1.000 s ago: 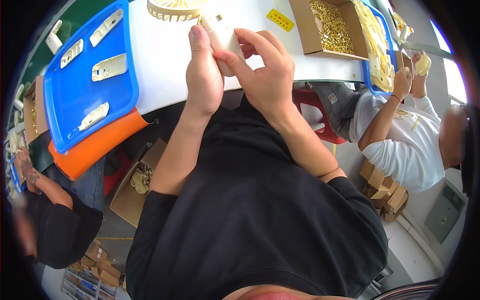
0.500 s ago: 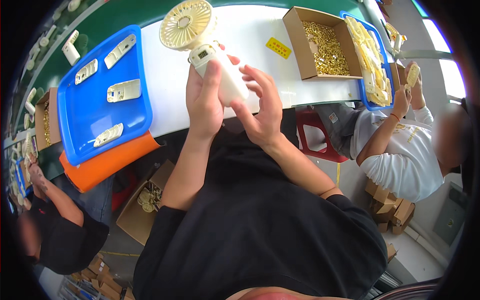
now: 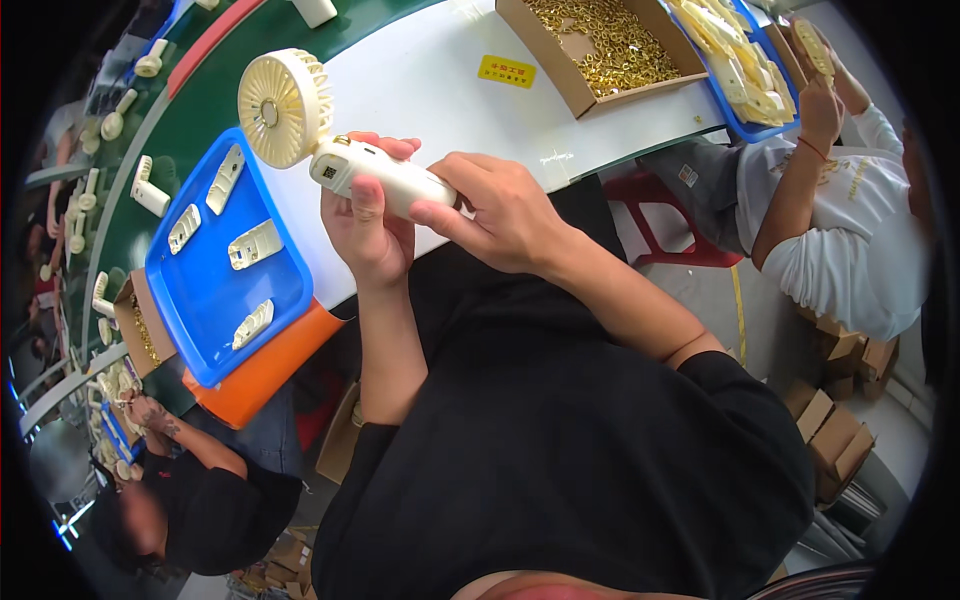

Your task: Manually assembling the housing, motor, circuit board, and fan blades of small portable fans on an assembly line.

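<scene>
A cream handheld fan (image 3: 385,180) is held in both hands above the near edge of the white worktop. Its round slatted head (image 3: 285,108) points to the far left, and a small dark square shows on the handle below it. My left hand (image 3: 370,225) wraps the handle close to the head, thumb on top and fingertips showing on the far side. My right hand (image 3: 495,212) closes on the handle's bottom end, thumb along the near side. What the right fingers touch beneath is hidden.
Left stands a blue tray (image 3: 205,345) with several cream casing pieces, above an orange sheet (image 3: 260,370). A cardboard box (image 3: 640,92) of small brass-coloured parts and a blue tray of cream parts (image 3: 735,70) are at the far right. A yellow card (image 3: 507,71) lies between. Co-workers sit either side.
The fan has tilted from near upright toward lying leftward, its head lower and further left. My right hand, fingers apart before, now grips the handle's bottom end. The whole view has turned.
</scene>
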{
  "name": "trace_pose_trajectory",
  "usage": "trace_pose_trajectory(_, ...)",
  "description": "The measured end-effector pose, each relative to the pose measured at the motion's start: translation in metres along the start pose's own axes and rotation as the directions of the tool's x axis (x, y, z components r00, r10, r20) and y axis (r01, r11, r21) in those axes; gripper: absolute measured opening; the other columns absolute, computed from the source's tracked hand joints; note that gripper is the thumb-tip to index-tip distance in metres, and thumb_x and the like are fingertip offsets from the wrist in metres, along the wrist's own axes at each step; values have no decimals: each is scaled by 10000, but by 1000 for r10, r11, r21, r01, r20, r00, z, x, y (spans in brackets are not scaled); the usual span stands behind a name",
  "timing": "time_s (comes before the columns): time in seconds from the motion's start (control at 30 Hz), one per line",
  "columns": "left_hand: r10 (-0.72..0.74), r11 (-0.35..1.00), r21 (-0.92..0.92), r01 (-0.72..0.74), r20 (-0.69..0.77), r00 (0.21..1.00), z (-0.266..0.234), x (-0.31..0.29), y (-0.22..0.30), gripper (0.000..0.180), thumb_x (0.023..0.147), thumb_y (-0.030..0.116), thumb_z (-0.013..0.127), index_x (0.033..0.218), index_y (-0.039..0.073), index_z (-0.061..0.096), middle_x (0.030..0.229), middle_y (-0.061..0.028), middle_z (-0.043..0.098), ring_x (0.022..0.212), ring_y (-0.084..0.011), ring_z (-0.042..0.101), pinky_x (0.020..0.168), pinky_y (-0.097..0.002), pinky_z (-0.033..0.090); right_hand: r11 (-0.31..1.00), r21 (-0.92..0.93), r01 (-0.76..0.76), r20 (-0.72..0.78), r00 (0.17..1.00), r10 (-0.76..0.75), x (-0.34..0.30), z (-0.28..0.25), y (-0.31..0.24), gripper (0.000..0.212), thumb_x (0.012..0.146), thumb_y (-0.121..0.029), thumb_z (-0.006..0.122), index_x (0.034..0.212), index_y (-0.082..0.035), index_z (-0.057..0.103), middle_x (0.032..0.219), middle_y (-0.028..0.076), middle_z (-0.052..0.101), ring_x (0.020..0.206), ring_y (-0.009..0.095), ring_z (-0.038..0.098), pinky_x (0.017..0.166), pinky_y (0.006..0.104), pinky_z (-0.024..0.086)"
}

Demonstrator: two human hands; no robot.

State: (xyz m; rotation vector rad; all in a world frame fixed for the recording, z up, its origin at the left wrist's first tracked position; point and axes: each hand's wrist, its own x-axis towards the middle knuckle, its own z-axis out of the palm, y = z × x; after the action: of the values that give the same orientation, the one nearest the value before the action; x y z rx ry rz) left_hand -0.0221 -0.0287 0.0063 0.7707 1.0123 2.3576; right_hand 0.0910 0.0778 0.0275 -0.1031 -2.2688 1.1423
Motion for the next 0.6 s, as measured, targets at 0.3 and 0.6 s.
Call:
trace_pose_trajectory(0.3, 110, 974, 202, -103, -20, 994, 33, 0, -2, 429, 959, 225, 731, 1241, -52, 566, 1167, -144, 663, 1070, -186, 639, 918, -317, 529, 995, 90, -40, -445, 892, 76, 53, 1, -14, 459, 1047, -292, 525, 696, -40, 680, 590, 100, 585, 525, 254, 574, 496, 368, 438)
trace_pose_trajectory(0.6, 212, 882, 440, -168, -53, 976, 32, 11, -6, 434, 994, 253, 678, 1294, -27, 536, 1183, -115, 652, 1057, -189, 654, 937, -342, 542, 989, 95, -115, -303, 943, 139, 64, -3, -2, 523, 1048, -352, 527, 639, -52, 654, 590, 106, 609, 490, 288, 565, 452, 378, 435)
